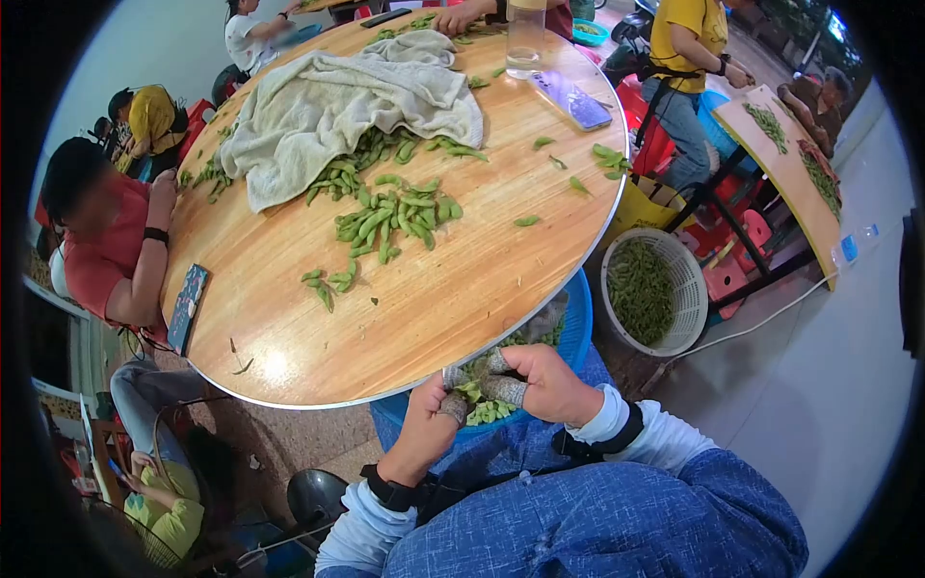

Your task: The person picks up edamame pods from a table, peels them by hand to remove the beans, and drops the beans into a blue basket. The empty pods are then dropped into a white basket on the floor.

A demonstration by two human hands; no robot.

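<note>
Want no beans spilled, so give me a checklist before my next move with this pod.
1. Green pod pinched between left hand and right hand: ok.
2. Both hands above the blue basin: ok.
3. Grey finger covers on: ok.
4. Pile of pods on the table, beside the towel: ok.
5. Room left in the basin: cannot tell, mostly hidden.

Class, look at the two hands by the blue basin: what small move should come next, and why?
Probably pull the thumbs apart to split the soybean pod. The left hand and right hand both pinch it with covered fingertips, close above the blue basin, where green pieces already lie, so whatever comes out should drop in.
</note>
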